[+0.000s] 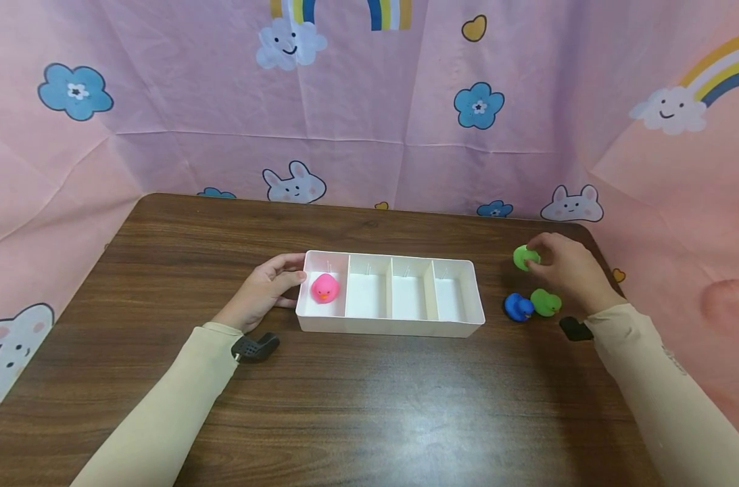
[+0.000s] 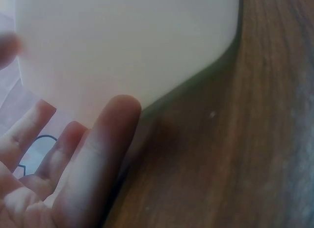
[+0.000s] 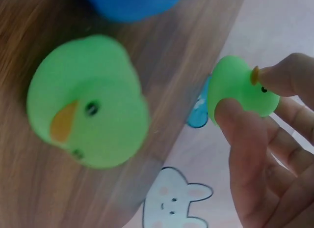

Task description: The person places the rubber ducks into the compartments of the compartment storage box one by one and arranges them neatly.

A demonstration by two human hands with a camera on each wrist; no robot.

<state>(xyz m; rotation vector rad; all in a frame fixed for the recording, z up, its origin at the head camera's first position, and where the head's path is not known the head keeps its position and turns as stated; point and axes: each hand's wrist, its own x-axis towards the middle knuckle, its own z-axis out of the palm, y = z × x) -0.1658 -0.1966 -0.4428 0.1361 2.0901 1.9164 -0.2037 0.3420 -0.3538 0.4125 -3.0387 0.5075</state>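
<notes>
A white divided tray (image 1: 389,326) stands on the brown table, with a pink rubber duck (image 1: 325,287) in its leftmost compartment. My left hand (image 1: 264,289) holds the tray's left end, thumb at the rim; in the left wrist view its fingers (image 2: 105,139) lie against the white end wall. To the right of the tray, my right hand (image 1: 566,264) pinches a light green rubber duck (image 3: 235,85) between thumb and fingers. Below that hand sit a blue rubber duck (image 1: 518,307) and a second green duck (image 1: 546,302), side by side on the table.
The tray's other compartments show bare white floors. A pink and purple cloth (image 1: 357,115) printed with clouds, flowers and rabbits hangs behind the table (image 1: 369,406) and along both sides. A dark wrist device (image 1: 256,347) juts out from the left sleeve.
</notes>
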